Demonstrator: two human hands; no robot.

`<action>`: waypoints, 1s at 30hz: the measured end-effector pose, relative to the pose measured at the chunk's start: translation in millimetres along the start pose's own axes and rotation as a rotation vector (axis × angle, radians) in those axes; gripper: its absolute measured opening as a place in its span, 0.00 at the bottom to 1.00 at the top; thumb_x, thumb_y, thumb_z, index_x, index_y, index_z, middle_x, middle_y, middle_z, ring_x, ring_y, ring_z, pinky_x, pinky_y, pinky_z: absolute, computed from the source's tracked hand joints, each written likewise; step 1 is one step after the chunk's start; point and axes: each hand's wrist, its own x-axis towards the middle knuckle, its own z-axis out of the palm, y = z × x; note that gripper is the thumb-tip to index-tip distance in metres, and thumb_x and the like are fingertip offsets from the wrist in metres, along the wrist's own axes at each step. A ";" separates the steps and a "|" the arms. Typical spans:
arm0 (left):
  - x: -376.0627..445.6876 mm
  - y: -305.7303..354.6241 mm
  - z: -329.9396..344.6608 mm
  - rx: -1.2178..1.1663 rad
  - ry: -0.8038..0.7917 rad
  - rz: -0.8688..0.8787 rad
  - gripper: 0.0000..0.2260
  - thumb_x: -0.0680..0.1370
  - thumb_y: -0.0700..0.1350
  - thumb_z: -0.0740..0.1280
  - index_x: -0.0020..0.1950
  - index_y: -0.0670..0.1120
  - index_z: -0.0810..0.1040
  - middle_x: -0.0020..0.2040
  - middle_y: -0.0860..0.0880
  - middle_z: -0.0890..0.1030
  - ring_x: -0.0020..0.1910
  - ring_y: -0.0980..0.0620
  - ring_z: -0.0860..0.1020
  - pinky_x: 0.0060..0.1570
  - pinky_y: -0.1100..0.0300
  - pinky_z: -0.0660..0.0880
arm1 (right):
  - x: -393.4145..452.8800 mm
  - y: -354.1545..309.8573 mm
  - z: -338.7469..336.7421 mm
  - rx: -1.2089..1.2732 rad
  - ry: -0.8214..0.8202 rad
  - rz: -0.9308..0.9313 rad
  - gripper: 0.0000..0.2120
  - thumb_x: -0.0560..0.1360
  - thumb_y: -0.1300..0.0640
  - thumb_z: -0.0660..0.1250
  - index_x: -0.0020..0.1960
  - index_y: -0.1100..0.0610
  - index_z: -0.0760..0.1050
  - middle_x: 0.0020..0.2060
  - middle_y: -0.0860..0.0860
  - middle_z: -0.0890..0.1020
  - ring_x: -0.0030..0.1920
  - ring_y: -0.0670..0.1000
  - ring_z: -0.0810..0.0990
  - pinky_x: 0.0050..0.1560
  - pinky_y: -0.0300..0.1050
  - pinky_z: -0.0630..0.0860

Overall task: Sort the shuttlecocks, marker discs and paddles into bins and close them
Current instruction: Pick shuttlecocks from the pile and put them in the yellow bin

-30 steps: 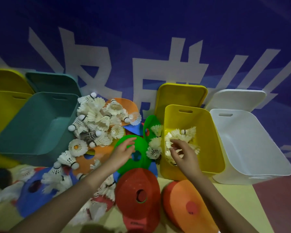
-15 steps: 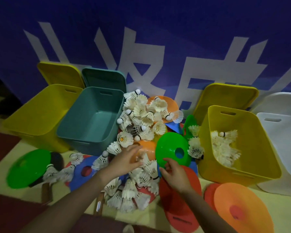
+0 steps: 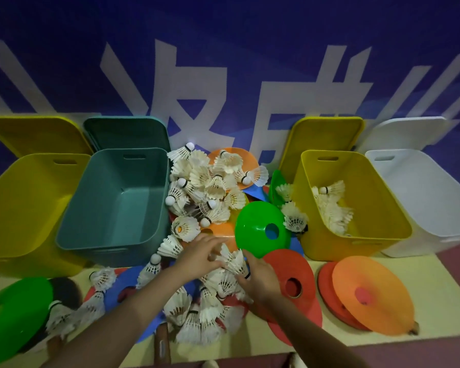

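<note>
**Shuttlecock pile, both hands at its near edge**

Item 1: shuttlecocks (image 3: 207, 192), white feathered, heaped at centre between the bins, spilling toward 6 o'clock over several discs. One shuttlecock (image 3: 234, 261) lies between the two hands. The left hand (image 3: 199, 254) reaches in from 7 o'clock, its fingers (image 3: 215, 242) spread and bent over the feathers, touching them; the right hand (image 3: 260, 276) comes in from 5 o'clock, fingers curled against the cork end of the same shuttlecock (whether either hand has a firm hold cannot be told).

Item 2: green disc (image 3: 263, 229), tilted up on edge at 1 o'clock of the hands, centre hole showing blue behind it. Red disc (image 3: 292, 285) lies flat just beside the right hand at 3 o'clock. Orange disc (image 3: 367, 293) sits further toward 3 o'clock, stacked on a red one. A second green disc (image 3: 14, 312) lies at 8 o'clock, partly over a dark paddle (image 3: 64, 290).

Item 3: bins, all open, lids propped behind them against the blue wall banner (image 3: 223, 62). Teal bin (image 3: 114, 197) at 10 o'clock of the pile. Left yellow bin (image 3: 19, 208) beside it at 9 o'clock. Right yellow bin (image 3: 383, 229) at 2 o'clock, holding a batch of shuttlecocks. White bin (image 3: 430, 197) touching it at 3 o'clock.

Item 4: wooden handle (image 3: 163, 341) at 6 o'clock, poking out from under the pile.
</note>
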 end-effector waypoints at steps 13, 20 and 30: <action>-5.4 -5.5 -9.2 -0.383 0.132 -0.058 0.23 0.74 0.49 0.71 0.68 0.58 0.70 0.59 0.58 0.70 0.56 0.61 0.72 0.51 0.72 0.71 | -3.8 8.9 -22.0 0.351 0.159 0.017 0.23 0.79 0.49 0.63 0.72 0.50 0.66 0.65 0.48 0.75 0.65 0.48 0.72 0.58 0.39 0.68; 18.2 26.1 -17.9 -0.573 0.299 -0.080 0.16 0.74 0.43 0.72 0.59 0.55 0.75 0.55 0.56 0.72 0.52 0.62 0.74 0.51 0.62 0.77 | -1.7 22.0 -73.1 0.526 0.295 0.045 0.20 0.79 0.52 0.64 0.70 0.50 0.69 0.66 0.44 0.72 0.66 0.41 0.68 0.63 0.39 0.67; 92.8 131.5 -17.1 -0.658 0.365 0.025 0.13 0.74 0.42 0.71 0.55 0.54 0.75 0.54 0.51 0.74 0.54 0.57 0.74 0.45 0.66 0.75 | 4.4 113.1 -191.7 0.551 0.579 0.095 0.17 0.77 0.49 0.66 0.65 0.48 0.73 0.50 0.41 0.76 0.50 0.40 0.74 0.49 0.35 0.70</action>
